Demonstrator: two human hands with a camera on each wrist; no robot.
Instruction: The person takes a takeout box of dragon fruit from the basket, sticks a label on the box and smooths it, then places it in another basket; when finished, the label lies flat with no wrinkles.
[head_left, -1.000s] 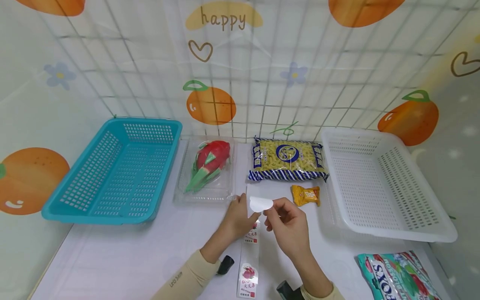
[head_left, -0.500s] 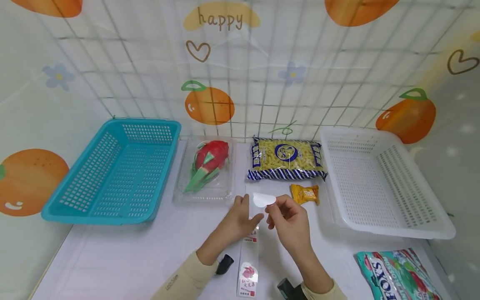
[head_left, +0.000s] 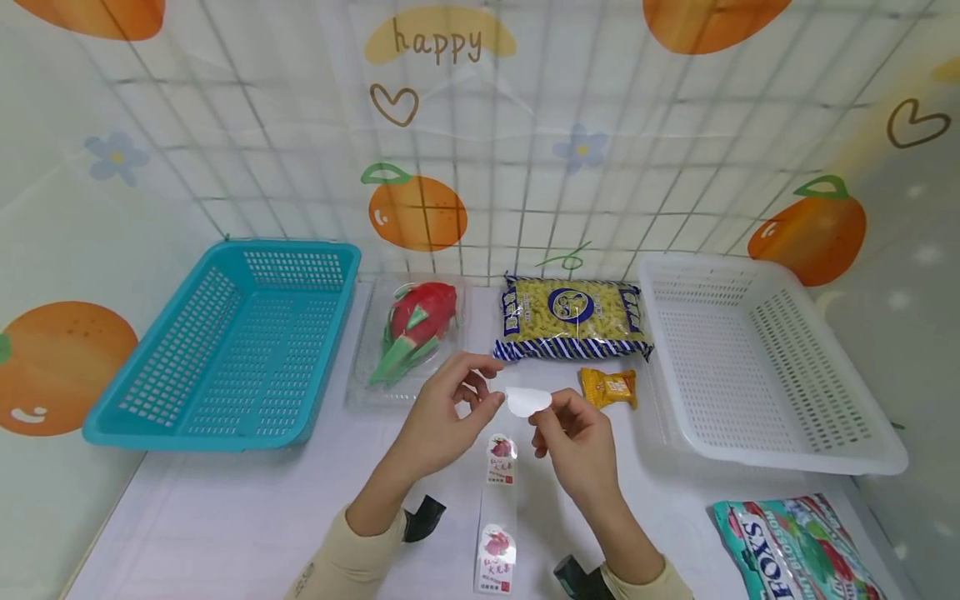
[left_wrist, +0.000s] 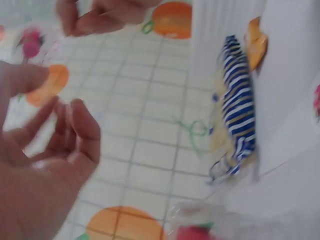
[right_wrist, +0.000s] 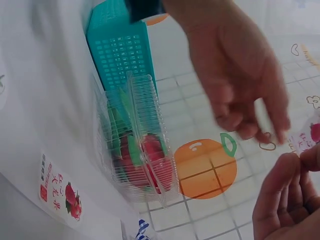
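Between thumb and forefinger my right hand (head_left: 581,454) pinches a label sticker (head_left: 527,402), its white back towards the head camera. From the right wrist view, the sticker's other face (right_wrist: 306,134) carries red fruit and lettering. My left hand (head_left: 442,417) hovers just left of the sticker, fingers loosely bent and holding nothing, thumb tip close to the sticker's edge. Below the hands a backing strip (head_left: 497,504) with two dragon fruit labels lies on the white table. Behind the left hand, a red dragon fruit (head_left: 427,312) with green leaves sits inside a clear plastic clamshell box (head_left: 363,367).
A teal basket (head_left: 300,358) stands at the left, a white basket (head_left: 738,350) at the right. Between them are a pasta bag (head_left: 573,317) and a small yellow wrapped snack (head_left: 609,388). A green FOXS packet (head_left: 795,546) lies front right. A wire grid with printed cloth rises behind.
My left hand has come up off the strip and turned, fingers now bent beside the sticker; the strip's upper label is uncovered. My right hand keeps the sticker almost in place.
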